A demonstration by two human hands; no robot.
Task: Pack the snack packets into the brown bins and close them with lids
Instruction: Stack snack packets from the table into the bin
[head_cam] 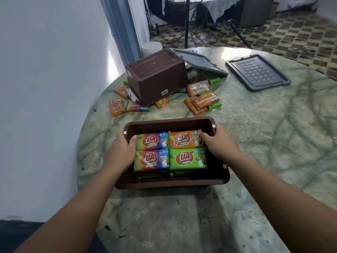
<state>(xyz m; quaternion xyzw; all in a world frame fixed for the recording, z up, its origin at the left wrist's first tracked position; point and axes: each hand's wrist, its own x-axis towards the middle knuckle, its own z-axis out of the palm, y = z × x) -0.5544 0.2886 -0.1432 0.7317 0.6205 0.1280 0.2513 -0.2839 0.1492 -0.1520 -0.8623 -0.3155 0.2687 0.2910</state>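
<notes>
Both my hands are down in the open brown plastic bin (pixel 173 181) right in front of me. My left hand (pixel 121 152) sits over the bin's left rim with the thumb pressing on the left edge of the rainbow-coloured snack packet (pixel 152 141) at the back left — fingers look fairly straight, not wrapped around anything. My right hand (pixel 218 143) comes in over the right rim, fingertips resting on the right end of the orange snack packet (pixel 185 139) at the back right; again more of a flat touch than a grip, as far as I can tell.

The top layer in the bin is four packets in a two-by-two — a second rainbow-coloured packet (pixel 151 160) front left and a green snack packet (pixel 187 158) front right — with more stacked underneath.

Further back on the round green marbled worktop (pixel 255 143) there's a second brown plastic bin (pixel 156 77) lying upside down, tilted on top of some loose packets. A heap of loose orange and green packets (pixel 202 99) lies just to its right, and a few more loose packets (pixel 125 105) are scattered on its left. One grey plastic lid (pixel 198 61) leans propped up behind that bin, and another grey plastic lid (pixel 258 72) lies flat, well apart on the right.
</notes>
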